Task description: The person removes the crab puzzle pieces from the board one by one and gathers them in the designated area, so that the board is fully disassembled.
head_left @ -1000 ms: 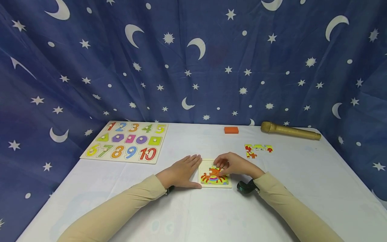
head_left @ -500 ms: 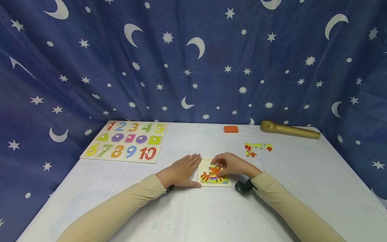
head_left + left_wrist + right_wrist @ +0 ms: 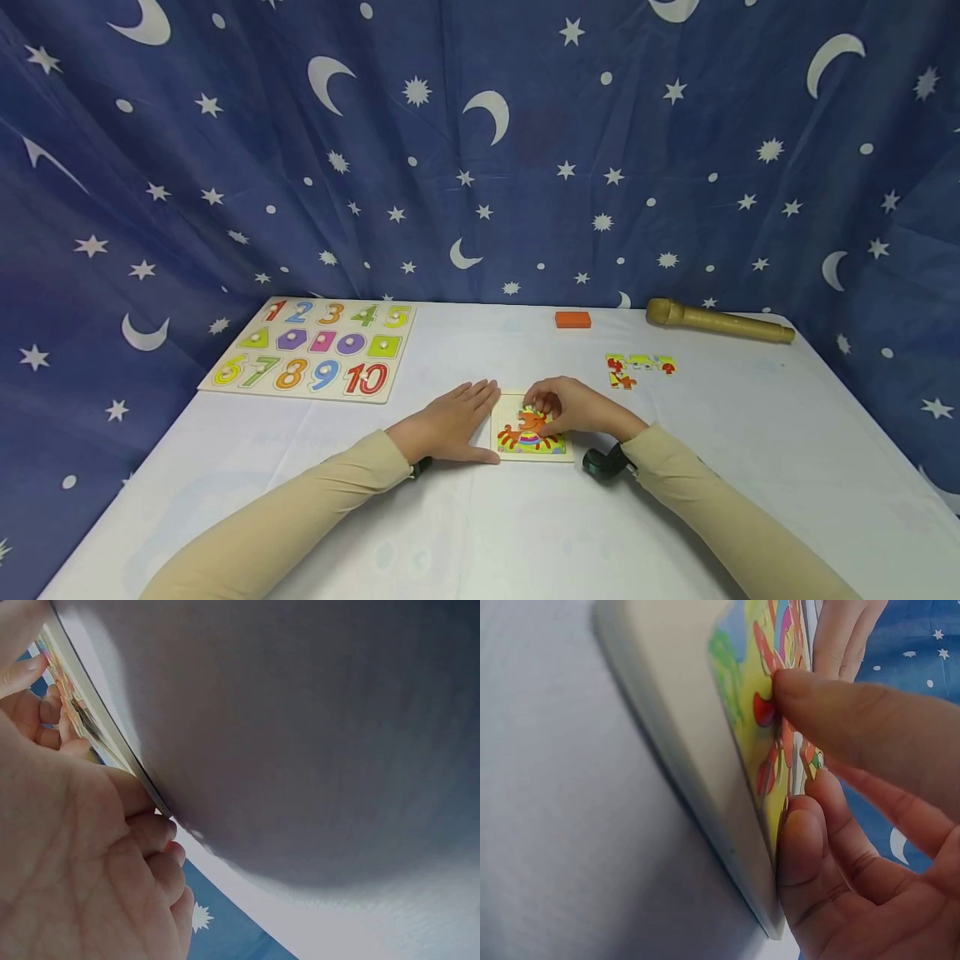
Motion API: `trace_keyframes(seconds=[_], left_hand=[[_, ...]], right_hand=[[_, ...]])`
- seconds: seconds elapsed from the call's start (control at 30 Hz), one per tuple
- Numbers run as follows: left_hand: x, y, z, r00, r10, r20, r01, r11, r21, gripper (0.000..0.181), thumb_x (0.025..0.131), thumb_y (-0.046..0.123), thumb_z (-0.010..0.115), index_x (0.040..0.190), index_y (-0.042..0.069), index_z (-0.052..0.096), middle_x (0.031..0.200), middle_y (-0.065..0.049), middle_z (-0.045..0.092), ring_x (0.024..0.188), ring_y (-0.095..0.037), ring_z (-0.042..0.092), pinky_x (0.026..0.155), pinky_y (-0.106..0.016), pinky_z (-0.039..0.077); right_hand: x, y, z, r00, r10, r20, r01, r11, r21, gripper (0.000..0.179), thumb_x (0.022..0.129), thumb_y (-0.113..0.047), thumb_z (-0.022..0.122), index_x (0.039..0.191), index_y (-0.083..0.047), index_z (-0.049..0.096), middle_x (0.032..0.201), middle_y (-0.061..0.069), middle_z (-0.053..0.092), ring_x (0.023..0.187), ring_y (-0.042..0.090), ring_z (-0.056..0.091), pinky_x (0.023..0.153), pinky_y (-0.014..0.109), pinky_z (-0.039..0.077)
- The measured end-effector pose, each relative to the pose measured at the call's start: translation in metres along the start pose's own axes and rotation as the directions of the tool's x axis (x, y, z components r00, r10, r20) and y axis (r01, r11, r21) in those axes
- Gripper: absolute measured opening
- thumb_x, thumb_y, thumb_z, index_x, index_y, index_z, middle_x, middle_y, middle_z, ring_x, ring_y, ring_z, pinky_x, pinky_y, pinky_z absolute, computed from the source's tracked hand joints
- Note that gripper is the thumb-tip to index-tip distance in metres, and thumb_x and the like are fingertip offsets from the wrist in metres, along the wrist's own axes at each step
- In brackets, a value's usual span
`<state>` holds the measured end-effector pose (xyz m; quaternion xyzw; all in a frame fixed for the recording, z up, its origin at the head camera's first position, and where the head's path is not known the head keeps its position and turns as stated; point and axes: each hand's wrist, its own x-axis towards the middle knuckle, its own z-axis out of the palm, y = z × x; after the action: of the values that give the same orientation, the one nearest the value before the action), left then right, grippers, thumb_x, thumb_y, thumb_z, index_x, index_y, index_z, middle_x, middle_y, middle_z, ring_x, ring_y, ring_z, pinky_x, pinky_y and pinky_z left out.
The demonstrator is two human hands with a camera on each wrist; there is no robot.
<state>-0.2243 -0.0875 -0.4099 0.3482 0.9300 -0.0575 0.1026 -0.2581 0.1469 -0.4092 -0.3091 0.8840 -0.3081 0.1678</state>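
Note:
A small square jigsaw puzzle (image 3: 531, 437) in a pale wooden frame lies between my hands, showing an orange animal with a striped body. My left hand (image 3: 452, 423) lies along the frame's left edge, fingers straight and thumb near its lower left corner. Over the upper right part of the picture, my right hand (image 3: 581, 408) has its fingers curled around a puzzle piece (image 3: 811, 759). In the right wrist view this piece stands tilted out of the picture, while the thumb touches the picture's surface. The right hand hides the picture's upper right area.
Several loose puzzle pieces (image 3: 633, 367) lie to the right, behind my right hand. A number board (image 3: 311, 350) lies at the back left. An orange block (image 3: 573, 320) and a gold microphone (image 3: 720, 322) are at the table's back edge, before a starry blue curtain.
My right hand has shifted slightly left over the puzzle, and the piece at its fingertips sits lower, nearer the animal's head. The left hand stays in place.

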Motion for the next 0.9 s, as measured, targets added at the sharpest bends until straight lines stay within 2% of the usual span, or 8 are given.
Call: trace_keyframes(seconds=[0.17,0.4,0.9], left_hand=[[-0.0001,-0.0002,0.0000,1.000,0.000,-0.004,0.000,1.000,-0.001,0.099,0.083,0.072,0.045,0.151,0.006,0.016,0.158,-0.009,0.016,0.147,-0.022,0.015,0.121,-0.035,0.015],[0.0003,-0.0003,-0.0009,1.000,0.004,-0.006,-0.004,1.000,-0.006,0.099,0.083,0.071,0.046,0.151,0.005,0.017,0.158,-0.009,0.016,0.147,-0.022,0.015,0.121,-0.036,0.016],[-0.0003,0.0005,-0.0012,1.000,0.000,-0.003,0.000,1.000,0.001,0.099,0.083,0.071,0.046,0.151,0.005,0.017,0.158,-0.009,0.016,0.147,-0.022,0.016,0.121,-0.035,0.016]], right_hand=[[-0.0010,-0.0005,-0.0001,1.000,-0.017,0.000,0.017,1.000,-0.007,0.030,0.073,-0.012,0.080,0.099,-0.007,0.066,0.083,0.002,0.060,0.072,0.013,0.050,0.059,0.016,0.045],[0.0005,-0.0010,0.0010,1.000,-0.015,-0.002,0.015,1.000,-0.011,0.040,0.072,-0.014,0.081,0.107,-0.004,0.064,0.080,0.001,0.055,0.069,0.011,0.047,0.058,0.015,0.042],[0.0012,-0.0035,0.0023,1.000,0.004,-0.001,-0.004,1.000,-0.002,0.037,0.070,-0.013,0.082,0.099,-0.008,0.060,0.082,0.002,0.053,0.073,0.013,0.046,0.059,0.017,0.041]])
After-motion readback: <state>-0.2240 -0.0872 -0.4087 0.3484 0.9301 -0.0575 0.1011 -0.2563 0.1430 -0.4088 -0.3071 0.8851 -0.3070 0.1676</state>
